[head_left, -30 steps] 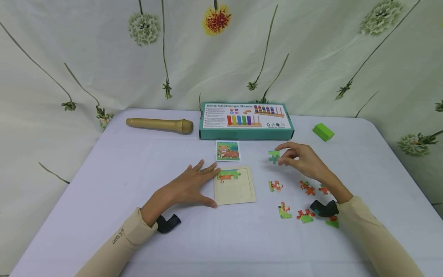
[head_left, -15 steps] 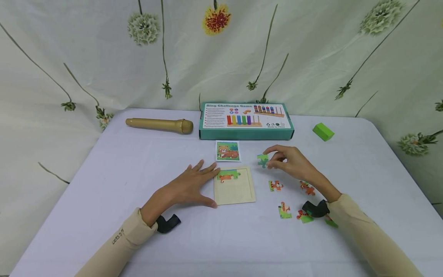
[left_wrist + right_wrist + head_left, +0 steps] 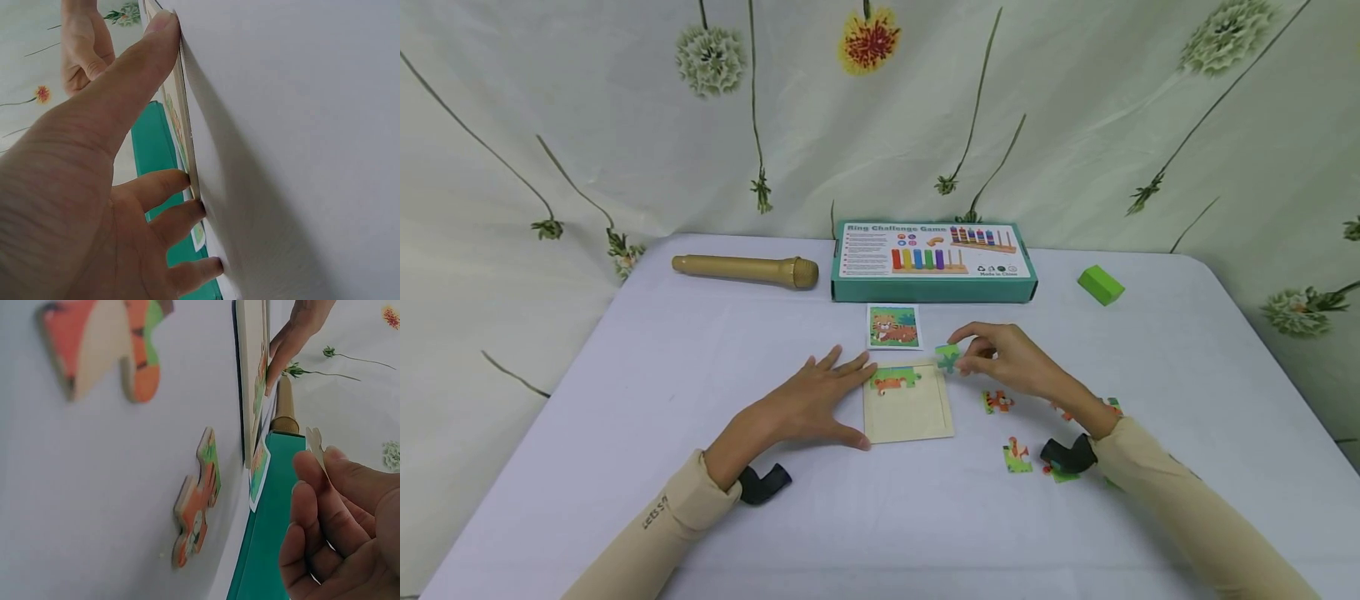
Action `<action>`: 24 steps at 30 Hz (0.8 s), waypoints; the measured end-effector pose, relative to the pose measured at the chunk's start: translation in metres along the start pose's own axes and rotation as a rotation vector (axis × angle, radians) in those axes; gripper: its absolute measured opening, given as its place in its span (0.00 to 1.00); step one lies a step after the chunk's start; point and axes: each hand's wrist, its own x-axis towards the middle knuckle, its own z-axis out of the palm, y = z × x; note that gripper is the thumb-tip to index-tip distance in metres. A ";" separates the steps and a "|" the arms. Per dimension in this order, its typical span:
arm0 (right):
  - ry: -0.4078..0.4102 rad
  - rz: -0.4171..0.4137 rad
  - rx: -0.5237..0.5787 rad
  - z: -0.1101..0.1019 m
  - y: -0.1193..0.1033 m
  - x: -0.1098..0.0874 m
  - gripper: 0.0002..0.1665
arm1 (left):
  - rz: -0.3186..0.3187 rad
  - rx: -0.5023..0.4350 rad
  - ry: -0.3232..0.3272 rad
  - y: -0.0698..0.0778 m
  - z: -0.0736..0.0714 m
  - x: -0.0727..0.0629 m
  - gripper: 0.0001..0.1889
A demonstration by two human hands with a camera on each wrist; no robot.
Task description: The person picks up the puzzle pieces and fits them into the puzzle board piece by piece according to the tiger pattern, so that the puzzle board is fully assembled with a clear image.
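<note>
A square wooden puzzle tray (image 3: 910, 421) lies in the middle of the table. Joined puzzle pieces (image 3: 895, 379) with green and orange print sit in its upper left corner. My left hand (image 3: 808, 404) rests with spread fingers along the tray's left edge, thumb at the lower corner. Between thumb and fingers, my right hand (image 3: 1011, 358) pinches a green puzzle piece (image 3: 947, 357) above the tray's upper right corner. In the right wrist view that piece (image 3: 317, 447) appears edge-on, off the table. Just behind the tray lies a picture card (image 3: 893, 327) showing a tiger.
Several loose puzzle pieces (image 3: 1017, 456) lie right of the tray, some partly hidden under the right forearm. At the back stand a teal game box (image 3: 934, 290), a gold microphone (image 3: 737, 271) and a green block (image 3: 1101, 286).
My right hand has carried the green puzzle piece leftward and slightly nearer, from right of the card to the tray's upper right corner. My left hand has stayed in place.
</note>
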 end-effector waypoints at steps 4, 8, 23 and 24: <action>-0.008 -0.006 -0.008 0.004 -0.002 0.002 0.18 | -0.002 0.002 0.000 0.000 0.000 0.000 0.56; -0.016 0.006 -0.010 0.008 -0.004 0.004 0.18 | 0.003 0.000 0.001 0.000 0.000 0.000 0.56; -0.036 0.045 0.008 0.023 -0.008 0.010 0.16 | 0.014 0.010 0.010 -0.001 0.001 0.000 0.55; -0.036 0.046 0.009 0.024 -0.009 0.010 0.16 | 0.014 0.010 0.010 -0.001 0.000 0.000 0.55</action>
